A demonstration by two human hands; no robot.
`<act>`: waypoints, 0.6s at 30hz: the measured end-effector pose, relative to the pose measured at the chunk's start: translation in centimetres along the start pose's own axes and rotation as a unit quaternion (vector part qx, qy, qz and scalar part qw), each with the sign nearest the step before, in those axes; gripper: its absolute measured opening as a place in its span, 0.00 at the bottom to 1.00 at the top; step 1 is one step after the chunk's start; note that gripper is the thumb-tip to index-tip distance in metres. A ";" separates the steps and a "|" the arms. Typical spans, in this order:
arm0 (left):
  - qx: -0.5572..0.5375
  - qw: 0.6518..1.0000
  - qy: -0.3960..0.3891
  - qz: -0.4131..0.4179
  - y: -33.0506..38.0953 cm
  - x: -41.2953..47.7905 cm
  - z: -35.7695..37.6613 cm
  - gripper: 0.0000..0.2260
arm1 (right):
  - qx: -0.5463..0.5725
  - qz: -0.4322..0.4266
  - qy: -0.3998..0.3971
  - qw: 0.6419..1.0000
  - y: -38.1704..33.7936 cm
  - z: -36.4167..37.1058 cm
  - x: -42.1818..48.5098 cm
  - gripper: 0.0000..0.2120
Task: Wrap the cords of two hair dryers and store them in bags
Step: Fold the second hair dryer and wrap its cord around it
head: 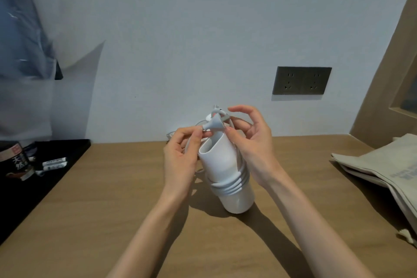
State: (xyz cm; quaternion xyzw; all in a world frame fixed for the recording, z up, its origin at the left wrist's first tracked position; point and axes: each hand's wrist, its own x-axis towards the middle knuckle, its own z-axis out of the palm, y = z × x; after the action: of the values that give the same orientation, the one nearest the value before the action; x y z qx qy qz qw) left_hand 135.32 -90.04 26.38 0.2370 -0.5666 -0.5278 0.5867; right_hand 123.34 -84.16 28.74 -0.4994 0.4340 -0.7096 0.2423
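Between your hands, the white hair dryer [222, 165] stands tilted on the worktop [112, 187], its cord [232, 184] coiled tight round the barrel. Your left hand [180, 156] pinches the neck of the grey plug [213, 124]. Your right hand [252, 142] steadies the plug's prong end with curled fingers, thumb lifted clear. The smooth plastic shell looks light, rigid and slippery, so it is best gripped over the ribbed coils. The springy cord may unwind. Cloth bags [383, 165] lie well right of your right hand.

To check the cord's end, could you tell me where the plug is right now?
In the head view, the plug sits centre frame above the hair dryer, held between the left hand and right hand, below-left of the wall socket.
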 end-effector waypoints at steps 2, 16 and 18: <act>0.034 0.998 -0.003 0.051 0.2 -0.2 0.2 0.04 | 0.007 0.004 0.013 1.000 0.1 -0.3 -0.1 0.16; 0.150 0.981 -0.055 0.112 0.7 0.2 -0.2 0.04 | 0.059 0.043 0.042 0.996 0.0 -1.8 -1.1 0.17; 0.149 0.980 -0.066 0.112 0.8 0.2 -0.3 0.04 | 0.000 0.020 0.059 0.998 -0.4 -2.1 -1.2 0.19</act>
State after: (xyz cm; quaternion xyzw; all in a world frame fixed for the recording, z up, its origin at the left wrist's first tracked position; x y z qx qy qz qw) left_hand 135.81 -90.06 27.09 0.2220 -0.6991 -0.3829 0.5616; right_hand 121.93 -82.25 28.25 -0.4479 0.4572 -0.7330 0.2303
